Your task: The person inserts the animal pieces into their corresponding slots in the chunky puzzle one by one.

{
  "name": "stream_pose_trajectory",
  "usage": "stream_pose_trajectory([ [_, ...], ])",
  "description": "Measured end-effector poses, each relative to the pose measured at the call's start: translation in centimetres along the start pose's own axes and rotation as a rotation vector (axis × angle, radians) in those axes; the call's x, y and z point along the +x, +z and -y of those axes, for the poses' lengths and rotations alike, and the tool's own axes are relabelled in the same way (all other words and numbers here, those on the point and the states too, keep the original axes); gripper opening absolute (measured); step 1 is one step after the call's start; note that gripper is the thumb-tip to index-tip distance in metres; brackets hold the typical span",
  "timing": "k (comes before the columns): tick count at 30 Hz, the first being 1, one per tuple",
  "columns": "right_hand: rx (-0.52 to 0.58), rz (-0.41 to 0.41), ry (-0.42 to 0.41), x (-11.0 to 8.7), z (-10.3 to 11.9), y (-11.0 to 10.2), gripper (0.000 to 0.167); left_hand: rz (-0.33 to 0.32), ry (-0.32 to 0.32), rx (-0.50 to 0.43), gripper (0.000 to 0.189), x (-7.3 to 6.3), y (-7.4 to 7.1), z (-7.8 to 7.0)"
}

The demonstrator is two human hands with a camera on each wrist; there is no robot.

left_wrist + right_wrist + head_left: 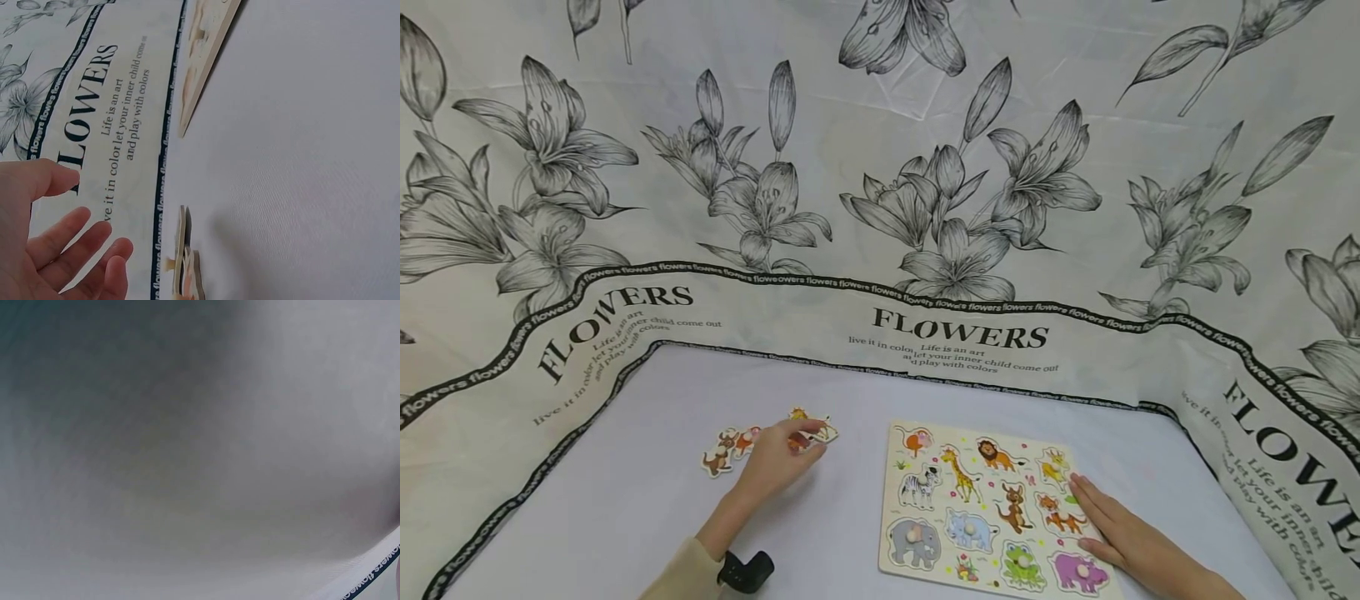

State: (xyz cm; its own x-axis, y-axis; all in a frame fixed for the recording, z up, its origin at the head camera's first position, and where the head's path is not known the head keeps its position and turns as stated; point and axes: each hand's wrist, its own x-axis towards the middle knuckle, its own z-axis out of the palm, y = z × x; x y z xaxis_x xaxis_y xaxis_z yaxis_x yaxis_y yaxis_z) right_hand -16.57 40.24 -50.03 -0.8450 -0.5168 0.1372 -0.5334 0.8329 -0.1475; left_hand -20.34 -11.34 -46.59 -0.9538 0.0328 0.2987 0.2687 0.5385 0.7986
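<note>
My left hand (778,458) hovers at a small group of wooden puzzle pieces, thumb and fingers apart and nothing between them in the left wrist view. A kangaroo piece (718,455) and a reddish animal piece (747,442) lie to its left; a giraffe piece (799,413) and others are partly hidden beneath its fingers. In the left wrist view, stacked pieces (181,256) show a small knob. My right hand (1120,529) rests with straight fingers on the right edge of the animal puzzle board (951,529).
Knobbed elephant (912,550), blue rhino (967,537), frog (1022,571) and purple hippo (1078,577) pieces sit in the board's lower part. White cloth (625,500) covers the table, with a flower-printed curtain (805,317) behind. The right wrist view is mostly blurred grey.
</note>
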Motion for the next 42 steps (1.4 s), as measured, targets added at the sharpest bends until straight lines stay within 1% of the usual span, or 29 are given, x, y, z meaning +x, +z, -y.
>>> stream_pose_trajectory([
  [2, -0.002, 0.001, -0.005, 0.0, 0.0, 0.0, 0.071, -0.012, -0.013, 0.005, 0.028, -0.1, -0.4, 0.2],
  [7, -0.001, -0.012, -0.029, 0.0, 0.2, -0.1, 0.07, -0.011, -0.042, -0.001, 0.029, -0.4, -1.2, 0.9],
  [12, 0.011, -0.007, -0.014, -0.1, 0.3, 0.1, 0.07, -0.009, -0.044, 0.01, 0.029, -0.8, -1.7, 2.0],
  [18, 0.027, 0.02, 0.023, -0.2, 0.3, 0.2, 0.07, -0.017, -0.072, 0.016, 0.028, -1.2, -2.4, 2.8],
  [20, 0.031, 0.03, 0.034, -0.2, 0.3, 0.2, 0.07, -0.027, -0.069, 0.03, 0.027, -1.3, -2.6, 3.1],
  [24, 0.037, 0.038, 0.046, -0.1, 0.3, 0.0, 0.071, -0.026, -0.053, 0.049, 0.027, -1.6, -2.8, 3.5],
  [27, 0.029, 0.021, 0.029, -0.1, 0.3, 0.0, 0.07, -0.021, -0.042, 0.05, 0.028, -1.8, -3.0, 3.7],
  [32, 0.015, 0.004, 0.005, 0.0, 0.1, 0.0, 0.07, -0.028, -0.049, 0.066, 0.028, -2.0, -3.7, 3.9],
  [37, 0.018, 0.02, 0.028, 0.0, 0.1, 0.0, 0.071, -0.043, -0.069, 0.09, 0.028, -2.2, -4.6, 4.2],
  [42, 0.014, 0.027, 0.042, 0.0, 0.1, 0.1, 0.072, -0.074, -0.054, 0.087, 0.031, -2.4, -5.5, 4.4],
])
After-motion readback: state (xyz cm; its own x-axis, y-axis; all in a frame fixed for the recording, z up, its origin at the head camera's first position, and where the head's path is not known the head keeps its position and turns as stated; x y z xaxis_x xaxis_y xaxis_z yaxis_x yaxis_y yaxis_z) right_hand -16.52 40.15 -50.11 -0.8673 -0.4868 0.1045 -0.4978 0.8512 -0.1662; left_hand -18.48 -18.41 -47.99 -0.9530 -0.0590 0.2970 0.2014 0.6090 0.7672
